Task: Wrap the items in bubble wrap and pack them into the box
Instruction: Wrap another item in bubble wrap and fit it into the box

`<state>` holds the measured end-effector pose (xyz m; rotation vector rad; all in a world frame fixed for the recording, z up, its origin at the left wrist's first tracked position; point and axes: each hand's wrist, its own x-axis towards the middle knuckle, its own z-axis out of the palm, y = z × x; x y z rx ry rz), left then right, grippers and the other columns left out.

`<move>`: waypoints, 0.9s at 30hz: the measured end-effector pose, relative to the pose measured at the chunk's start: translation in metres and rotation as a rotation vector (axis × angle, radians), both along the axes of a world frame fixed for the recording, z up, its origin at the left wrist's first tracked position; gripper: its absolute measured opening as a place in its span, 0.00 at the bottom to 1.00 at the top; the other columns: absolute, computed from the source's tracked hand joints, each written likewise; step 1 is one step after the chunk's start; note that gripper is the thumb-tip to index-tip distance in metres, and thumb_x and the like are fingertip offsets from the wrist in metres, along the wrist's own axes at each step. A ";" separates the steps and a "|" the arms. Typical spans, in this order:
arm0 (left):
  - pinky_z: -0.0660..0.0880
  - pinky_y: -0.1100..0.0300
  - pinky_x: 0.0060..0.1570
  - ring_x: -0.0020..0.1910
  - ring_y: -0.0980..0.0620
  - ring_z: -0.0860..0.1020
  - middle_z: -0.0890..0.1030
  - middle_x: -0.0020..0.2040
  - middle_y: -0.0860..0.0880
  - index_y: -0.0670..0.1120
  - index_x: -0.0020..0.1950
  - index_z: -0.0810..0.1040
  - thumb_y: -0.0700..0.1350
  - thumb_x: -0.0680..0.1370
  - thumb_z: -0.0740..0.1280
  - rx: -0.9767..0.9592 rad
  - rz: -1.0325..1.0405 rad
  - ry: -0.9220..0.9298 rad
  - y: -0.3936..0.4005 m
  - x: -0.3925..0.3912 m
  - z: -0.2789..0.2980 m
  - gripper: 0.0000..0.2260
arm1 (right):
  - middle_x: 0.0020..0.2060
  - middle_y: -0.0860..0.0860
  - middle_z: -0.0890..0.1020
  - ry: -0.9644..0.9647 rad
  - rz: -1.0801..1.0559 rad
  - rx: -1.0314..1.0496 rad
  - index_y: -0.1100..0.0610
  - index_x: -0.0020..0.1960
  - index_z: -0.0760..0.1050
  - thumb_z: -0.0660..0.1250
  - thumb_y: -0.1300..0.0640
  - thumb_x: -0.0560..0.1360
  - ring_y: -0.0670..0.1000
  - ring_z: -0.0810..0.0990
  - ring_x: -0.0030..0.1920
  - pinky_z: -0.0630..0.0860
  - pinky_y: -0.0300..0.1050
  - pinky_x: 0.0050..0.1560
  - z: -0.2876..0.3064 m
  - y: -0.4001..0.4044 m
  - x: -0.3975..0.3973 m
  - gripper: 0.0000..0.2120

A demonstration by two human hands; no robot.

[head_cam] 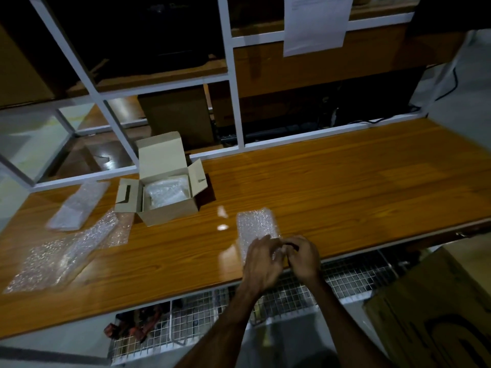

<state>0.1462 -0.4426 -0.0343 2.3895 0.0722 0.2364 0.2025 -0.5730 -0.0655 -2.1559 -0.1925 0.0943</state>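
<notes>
Here, at the near edge of the wooden table (345,187), I see both hands meeting over a piece of bubble wrap (256,227). My left hand (261,261) lies curled over the near end of the sheet, fingers bent down onto it; the picture is blurred, so I cannot tell how firmly it grips. My right hand (304,257) sits just beside it, touching it, fingers curled inward, and something small and dark (291,244) shows between the fingertips of the two hands. What that thing is I cannot tell. The sheet stretches away from both hands, flat on the wood.

Further out and to the left of my left hand stands the cardboard box (166,192), flaps open, the rear lid upright. Inside it rests a bundle already wrapped in bubble wrap (166,193), filling much of the opening.

Left of the box, well apart from my hands, lies a folded bubble-wrap pouch (78,205), and nearer me than that a loose spread of more bubble wrap sheets (63,253) lying across the table's left part.

Behind the table runs a white metal frame (236,102) with a sheet of paper (316,22) hanging on it. Below the table edge, under my forearms, sits a wire mesh basket (345,277), and to the right of my right arm a large brown carton (435,309).
</notes>
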 end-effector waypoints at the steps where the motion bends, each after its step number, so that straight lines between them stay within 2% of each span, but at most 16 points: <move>1: 0.68 0.47 0.73 0.53 0.53 0.79 0.85 0.53 0.51 0.52 0.57 0.83 0.42 0.83 0.61 -0.014 -0.006 -0.018 0.003 -0.002 -0.003 0.12 | 0.51 0.47 0.84 -0.002 0.001 -0.008 0.53 0.53 0.86 0.69 0.65 0.79 0.49 0.82 0.51 0.76 0.42 0.51 0.000 0.000 0.002 0.10; 2: 0.67 0.44 0.74 0.56 0.51 0.79 0.85 0.54 0.49 0.50 0.58 0.83 0.36 0.81 0.61 0.001 0.022 -0.045 0.007 -0.004 -0.006 0.14 | 0.52 0.48 0.85 0.005 -0.003 -0.009 0.53 0.54 0.86 0.69 0.63 0.80 0.49 0.82 0.52 0.76 0.42 0.51 0.000 0.000 0.003 0.10; 4: 0.64 0.41 0.78 0.68 0.47 0.77 0.84 0.63 0.47 0.47 0.63 0.82 0.34 0.80 0.62 0.109 0.133 -0.070 0.013 -0.006 -0.009 0.16 | 0.54 0.50 0.85 0.029 -0.039 -0.004 0.53 0.55 0.86 0.68 0.62 0.81 0.51 0.82 0.53 0.78 0.44 0.54 0.000 0.003 0.005 0.09; 6: 0.58 0.42 0.81 0.76 0.44 0.71 0.81 0.69 0.46 0.47 0.67 0.81 0.37 0.82 0.62 0.210 0.184 -0.068 0.022 -0.002 -0.008 0.16 | 0.56 0.51 0.83 -0.014 -0.091 -0.040 0.54 0.57 0.85 0.68 0.62 0.82 0.54 0.82 0.55 0.77 0.45 0.54 0.004 0.010 0.002 0.09; 8: 0.57 0.40 0.81 0.80 0.43 0.65 0.75 0.76 0.44 0.46 0.73 0.76 0.43 0.84 0.61 0.319 0.122 0.035 0.031 0.001 -0.010 0.17 | 0.60 0.51 0.82 -0.105 -0.088 -0.130 0.55 0.60 0.84 0.67 0.63 0.82 0.54 0.81 0.58 0.76 0.45 0.55 0.012 0.021 -0.002 0.11; 10: 0.55 0.39 0.82 0.83 0.41 0.57 0.64 0.82 0.42 0.45 0.80 0.67 0.49 0.85 0.60 0.302 0.053 0.172 0.040 0.002 -0.014 0.24 | 0.67 0.50 0.79 -0.160 0.019 -0.226 0.55 0.66 0.81 0.67 0.65 0.81 0.53 0.79 0.64 0.77 0.47 0.62 0.018 0.033 -0.005 0.16; 13: 0.49 0.38 0.81 0.85 0.42 0.49 0.54 0.86 0.44 0.47 0.85 0.55 0.53 0.85 0.58 0.297 -0.006 0.267 0.052 0.005 -0.019 0.30 | 0.75 0.51 0.74 -0.263 0.245 -0.278 0.56 0.73 0.76 0.67 0.66 0.80 0.53 0.71 0.75 0.69 0.53 0.75 0.021 0.055 0.002 0.22; 16: 0.45 0.33 0.79 0.85 0.45 0.47 0.49 0.87 0.48 0.49 0.86 0.48 0.59 0.85 0.56 0.382 -0.011 0.311 0.062 0.008 -0.021 0.34 | 0.78 0.51 0.71 -0.299 0.438 -0.326 0.55 0.78 0.71 0.64 0.68 0.80 0.52 0.65 0.79 0.64 0.55 0.79 0.017 0.069 0.018 0.27; 18: 0.40 0.33 0.79 0.85 0.47 0.43 0.43 0.86 0.50 0.49 0.86 0.44 0.67 0.84 0.50 0.443 -0.007 0.352 0.068 0.007 -0.023 0.37 | 0.80 0.51 0.67 -0.280 0.516 -0.379 0.53 0.80 0.67 0.62 0.65 0.82 0.52 0.61 0.81 0.60 0.58 0.80 0.010 0.065 0.030 0.27; 22: 0.31 0.35 0.75 0.85 0.48 0.39 0.37 0.85 0.49 0.48 0.86 0.39 0.77 0.79 0.42 0.491 0.000 0.415 0.080 0.002 -0.025 0.45 | 0.83 0.45 0.55 -0.264 0.537 -0.508 0.49 0.84 0.55 0.50 0.52 0.88 0.50 0.49 0.84 0.46 0.56 0.83 0.000 0.045 0.043 0.25; 25: 0.29 0.35 0.74 0.85 0.46 0.37 0.37 0.85 0.48 0.48 0.86 0.38 0.77 0.79 0.42 0.469 0.021 0.438 0.081 -0.002 -0.020 0.46 | 0.84 0.44 0.49 -0.273 0.517 -0.606 0.47 0.85 0.47 0.43 0.45 0.87 0.51 0.45 0.84 0.42 0.56 0.83 0.002 0.042 0.048 0.27; 27: 0.30 0.33 0.74 0.84 0.45 0.37 0.37 0.86 0.48 0.49 0.86 0.38 0.76 0.79 0.43 0.449 0.047 0.452 0.077 -0.004 -0.016 0.44 | 0.84 0.44 0.47 -0.243 0.483 -0.622 0.46 0.85 0.45 0.42 0.44 0.88 0.50 0.44 0.84 0.41 0.57 0.83 0.004 0.042 0.053 0.27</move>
